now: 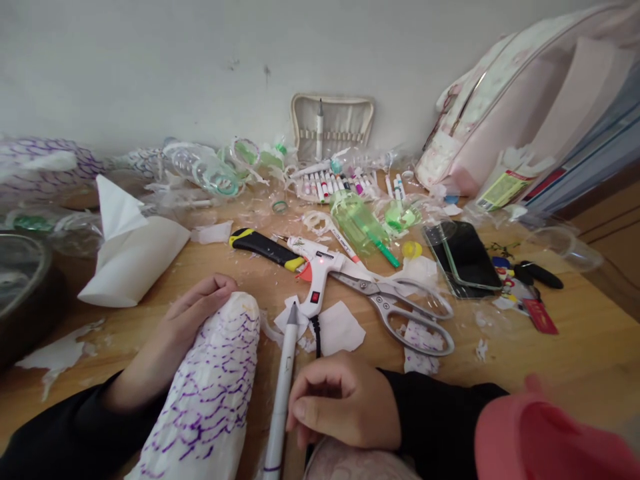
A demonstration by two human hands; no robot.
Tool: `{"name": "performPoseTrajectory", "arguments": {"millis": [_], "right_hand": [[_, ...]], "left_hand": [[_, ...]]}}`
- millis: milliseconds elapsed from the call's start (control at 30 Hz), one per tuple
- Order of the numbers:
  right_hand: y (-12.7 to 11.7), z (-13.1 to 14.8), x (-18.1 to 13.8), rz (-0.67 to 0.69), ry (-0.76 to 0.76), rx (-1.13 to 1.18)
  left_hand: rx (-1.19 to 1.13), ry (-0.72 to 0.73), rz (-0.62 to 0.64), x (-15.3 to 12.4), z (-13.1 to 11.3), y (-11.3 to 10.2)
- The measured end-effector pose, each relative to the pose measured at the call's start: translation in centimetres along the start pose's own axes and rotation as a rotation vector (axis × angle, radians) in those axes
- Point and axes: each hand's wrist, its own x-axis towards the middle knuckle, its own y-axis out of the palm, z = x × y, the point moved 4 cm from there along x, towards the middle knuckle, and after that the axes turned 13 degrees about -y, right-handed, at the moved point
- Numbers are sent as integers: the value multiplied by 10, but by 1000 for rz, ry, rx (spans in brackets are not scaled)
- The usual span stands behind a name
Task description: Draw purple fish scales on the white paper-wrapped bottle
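My left hand [200, 310] is wrapped over the upper left side of a long, rounded white form [210, 393], its surface marked with purple scale-like lines. The form tilts toward me, its lower end cut off by the frame. My right hand [345, 400] is curled beside a white marker pen [281, 393] with a dark tip pointing away from me. Its fingertips are at the pen's edge; whether they grip anything I cannot make out. Beyond it lie a white hot glue gun [317, 267], a yellow-black utility knife [265, 248] and grey-handled scissors [395, 293].
Paper scraps [343, 327] are scattered about. Several markers [335, 183], a green plastic bottle piece [357, 220] and a pen case [345, 113] are at the back. A phone [470, 253] and a pink backpack [480, 113] are right; a rolled white paper [135, 260] is left.
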Motion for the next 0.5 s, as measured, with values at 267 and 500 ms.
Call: {"name": "performPoseTrajectory", "arguments": {"millis": [267, 500], "right_hand": [[-3, -5, 0, -72, -22, -18], [-3, 1, 2, -103, 52, -37]], "left_hand": [[181, 80, -80, -3, -9, -2], [121, 100, -40, -3, -7, 1]]}}
